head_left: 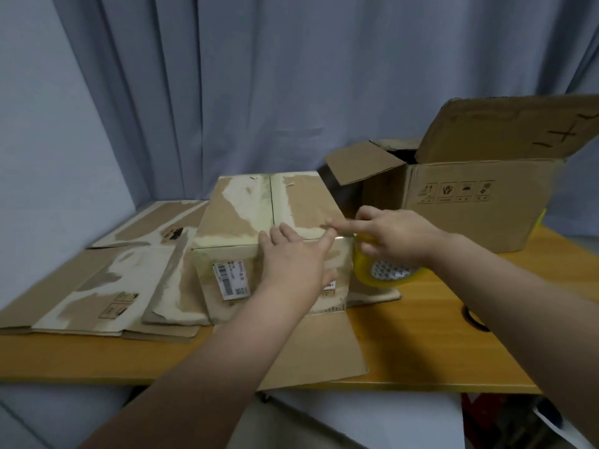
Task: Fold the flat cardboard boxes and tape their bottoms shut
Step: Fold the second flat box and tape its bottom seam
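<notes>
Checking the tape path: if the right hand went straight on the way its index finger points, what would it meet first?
Probably the left hand: the right hand, gripping the tape roll, points its index finger leftward along the box top, at the left fingers; contact unclear.

Barcode label (pixel 230 280) on folded box (pixel 233 218), handling symbols (pixel 457 192) on open box (pixel 470 225); wording illegible.

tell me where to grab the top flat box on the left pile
Probably pinch the flattened box by its near edge, coming from the front. It lies flat, so only edges offer a grip, and its right side is crowded by the folded box.
</notes>
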Demonstrator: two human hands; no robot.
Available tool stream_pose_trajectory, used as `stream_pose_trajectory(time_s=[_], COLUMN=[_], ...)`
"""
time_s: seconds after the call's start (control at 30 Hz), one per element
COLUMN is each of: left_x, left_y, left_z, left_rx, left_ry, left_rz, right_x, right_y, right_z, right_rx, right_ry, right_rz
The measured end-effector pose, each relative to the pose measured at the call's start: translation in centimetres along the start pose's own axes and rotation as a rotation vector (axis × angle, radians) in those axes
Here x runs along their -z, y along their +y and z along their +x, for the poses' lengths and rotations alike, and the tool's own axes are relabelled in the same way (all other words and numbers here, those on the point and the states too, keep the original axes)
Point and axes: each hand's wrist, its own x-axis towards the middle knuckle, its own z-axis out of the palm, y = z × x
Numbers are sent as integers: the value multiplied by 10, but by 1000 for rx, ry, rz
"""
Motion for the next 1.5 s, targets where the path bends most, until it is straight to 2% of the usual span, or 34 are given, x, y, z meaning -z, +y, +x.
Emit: stream_pose_trajectory(time_s=[0.17, 0.27, 0.33, 0.43, 0.53, 0.7, 0.77, 0.87, 1.0, 1.07, 1.17, 1.3, 1.43, 1.5], left_x=[-30, -49, -55, -55, -50, -32, -26, -31, -57, -67, -58, -38, -26, -26], left_y=[-51, -100, -119, -124, -131, -164, -175, -178, -155, -139, -117, -111, -132, -144], left_z=[-19, -37, -46, -48, -40, -15, 0, 13, -18, -39, -56, -52, -42, -41], left_rx=[-44, 71, 182, 318, 296, 290, 328, 374, 438, 396, 290, 289, 382, 401], left_ry=[299, 423, 421, 381, 525, 592, 522, 327, 204, 134, 62, 35, -30, -54], left_rz=[-143, -179, -278, -639, -731, -865, -910, -842, -1062, -1224, -1515, -1726, -1754, -1571], right_x=[-5, -8, -8, -7, -4, 9, 12, 6, -4, -4, -3, -3, -7, -9], right_y=[1, -3, -2, -3, -12, -45, -67, -102, -127, -134, -149, -169, -188, -198], right_z=[-6, -10, -10, -13, -17, -19, -13, 5, 18, 19, 24, 23, 32, 40], right_rx=[-51, -83, -121, -163, -160, -142, -174, -271, -392, -415, -412, -375, -404, -426], right_ry=[-50, -31, -59, -76, -30, 25, 81, 160, 191, 189, 187, 199, 253, 271], right_rz=[257, 342, 404, 570, 696, 709, 724, 756, 792, 786, 799, 944, 1239, 1301])
